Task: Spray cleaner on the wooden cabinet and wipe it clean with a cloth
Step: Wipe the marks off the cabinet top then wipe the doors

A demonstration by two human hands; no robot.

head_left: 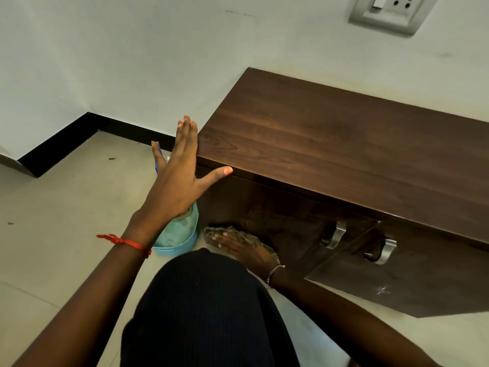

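Note:
A low dark wooden cabinet [330, 144] stands against the wall at the right. My left hand [180, 170] is flat against its left top corner, fingers spread, thumb on the front edge, holding nothing. Below it a light blue spray bottle [182, 234] stands on the floor, partly hidden by that hand. My right hand [238, 247] presses a patterned cloth [248, 238] against the lower left of the cabinet's front. The cloth is mostly covered by the hand.
Two metal handles [336, 234] [383, 251] sit on the cabinet doors, and the right door stands slightly ajar. My dark-clothed knee [206, 308] fills the bottom centre. Beige tiled floor lies at the left, with a black skirting [66, 141]. A wall socket [389, 9] is at the top right.

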